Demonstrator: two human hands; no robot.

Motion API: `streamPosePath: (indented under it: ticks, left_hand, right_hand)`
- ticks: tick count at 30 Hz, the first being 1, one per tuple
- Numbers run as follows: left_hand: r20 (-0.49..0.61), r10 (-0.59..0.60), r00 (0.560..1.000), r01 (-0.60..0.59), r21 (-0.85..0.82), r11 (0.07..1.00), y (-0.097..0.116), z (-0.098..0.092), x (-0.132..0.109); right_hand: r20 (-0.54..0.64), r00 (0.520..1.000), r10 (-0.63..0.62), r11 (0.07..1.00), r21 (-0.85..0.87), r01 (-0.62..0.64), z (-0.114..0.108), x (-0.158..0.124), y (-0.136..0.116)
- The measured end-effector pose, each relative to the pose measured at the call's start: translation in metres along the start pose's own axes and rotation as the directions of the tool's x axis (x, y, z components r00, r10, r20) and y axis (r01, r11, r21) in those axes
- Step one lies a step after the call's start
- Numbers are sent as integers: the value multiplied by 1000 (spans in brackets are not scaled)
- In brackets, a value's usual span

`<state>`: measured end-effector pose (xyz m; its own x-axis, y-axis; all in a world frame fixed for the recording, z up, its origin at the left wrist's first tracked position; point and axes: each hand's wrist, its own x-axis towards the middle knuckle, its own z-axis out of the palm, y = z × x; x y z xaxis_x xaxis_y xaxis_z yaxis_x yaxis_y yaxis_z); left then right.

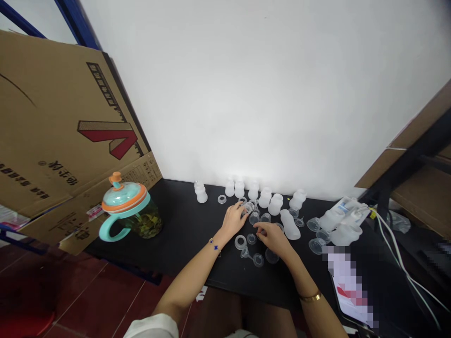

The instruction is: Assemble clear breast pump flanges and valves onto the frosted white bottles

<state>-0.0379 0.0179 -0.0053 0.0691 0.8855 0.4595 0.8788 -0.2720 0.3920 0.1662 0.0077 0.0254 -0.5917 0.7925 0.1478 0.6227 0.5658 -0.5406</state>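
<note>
My left hand (234,219) reaches over the black table with its fingers curled on a clear plastic ring (249,206) in a small cluster. Close beside it, my right hand (273,237) is closed, thumb and fingertips pressed together; whatever they hold is too small to make out. Just below the two hands lie a loose collar ring (240,242), a clear teat-like piece (251,238) and another clear piece (258,259). Clear domed caps (254,218) sit between the hands. A frosted baby bottle (290,225) lies tilted right of my right hand.
Several frosted bottles (265,197) stand along the wall. A single bottle (200,192) and a ring (221,199) are further left. A tea-filled jug (144,218) stands at the left, before cardboard boxes (52,117). At right are more bottles (345,234), white cables (394,249) and a phone (348,291).
</note>
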Motion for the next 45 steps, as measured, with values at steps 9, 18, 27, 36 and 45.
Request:
streamPosePath:
  ticks: [9, 18, 27, 36, 45]
  left_hand:
    - [-45, 13, 999, -15, -63, 998, 4, -5, 1]
    - [-36, 19, 999, -21, -71, 997, 7, -10, 2]
    - [-53, -1, 999, -2, -72, 997, 7, -9, 2]
    - [-119, -39, 992, 17, -182, 983, 7, -10, 1]
    - [-176, -70, 982, 37, -184, 982, 12, -15, 0]
  right_hand:
    - [-41, 999, 28, 999, 19, -28, 7, 2, 13]
    - [-66, 992, 107, 994, 13, -106, 8, 5, 17]
    - [-112, 979, 171, 984, 76, -164, 8, 7, 19]
    - [-149, 970, 190, 980, 87, -179, 8, 6, 20]
    - [-175, 961, 214, 976, 3, -217, 6, 4, 20]
